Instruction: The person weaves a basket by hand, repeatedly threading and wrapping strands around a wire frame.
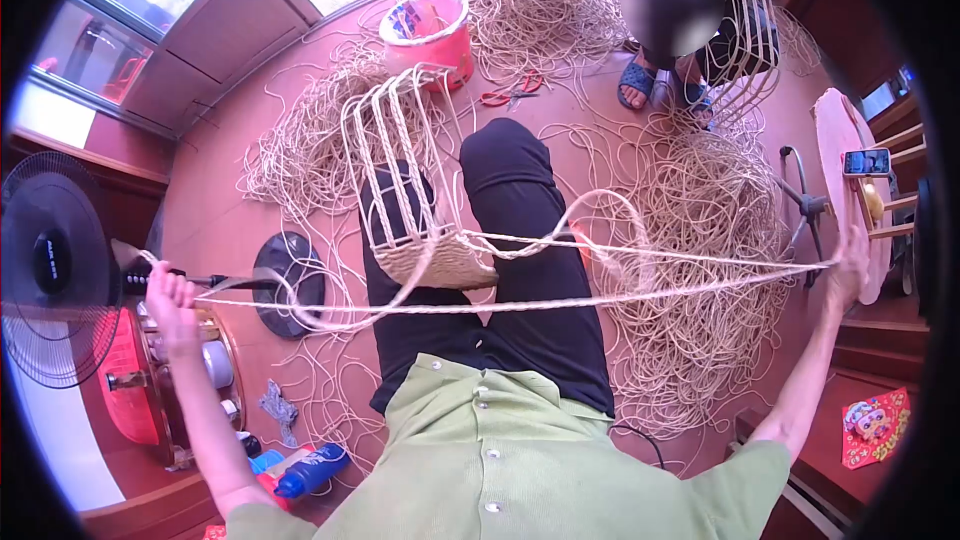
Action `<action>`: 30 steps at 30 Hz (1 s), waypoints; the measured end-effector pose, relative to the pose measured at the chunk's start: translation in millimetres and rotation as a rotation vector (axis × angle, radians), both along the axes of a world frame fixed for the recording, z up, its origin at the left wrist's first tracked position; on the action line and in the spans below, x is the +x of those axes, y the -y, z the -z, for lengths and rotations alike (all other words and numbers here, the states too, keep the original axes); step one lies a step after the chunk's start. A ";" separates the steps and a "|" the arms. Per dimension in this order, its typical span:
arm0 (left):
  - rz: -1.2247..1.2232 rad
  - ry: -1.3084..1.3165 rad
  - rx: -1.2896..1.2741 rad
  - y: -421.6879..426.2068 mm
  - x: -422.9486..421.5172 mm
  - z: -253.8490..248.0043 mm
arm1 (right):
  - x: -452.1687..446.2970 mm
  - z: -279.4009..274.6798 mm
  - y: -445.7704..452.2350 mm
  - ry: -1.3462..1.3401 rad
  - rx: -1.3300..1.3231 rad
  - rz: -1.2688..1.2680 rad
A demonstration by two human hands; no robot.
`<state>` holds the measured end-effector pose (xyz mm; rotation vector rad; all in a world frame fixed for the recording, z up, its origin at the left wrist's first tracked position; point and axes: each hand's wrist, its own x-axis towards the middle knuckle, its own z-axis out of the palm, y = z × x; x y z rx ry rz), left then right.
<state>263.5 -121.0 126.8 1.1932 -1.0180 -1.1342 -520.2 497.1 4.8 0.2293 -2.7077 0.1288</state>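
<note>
Both my arms are spread wide, with a pale twisted cord pulled taut between them across my lap. My left hand is closed around the cord at the left, close to the fan. Far to the right, my right hand holds the turn of the cord, which doubles back from it toward the basket; its fingers are partly blurred. A partly woven basket rests on my thighs, its base tightly woven and its open frame bars wrapped in cord. Slack loops of cord hang about the basket.
Heaps of loose cord cover the floor. A pink bucket and red-handled pliers lie ahead. A standing fan is at left, a blue bottle below. Another person sits opposite with a basket frame.
</note>
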 end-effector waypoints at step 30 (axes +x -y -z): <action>0.387 0.383 0.214 -130.1 -97.3 128.7 | 158.0 -9.6 278.2 -0.265 0.047 -1.135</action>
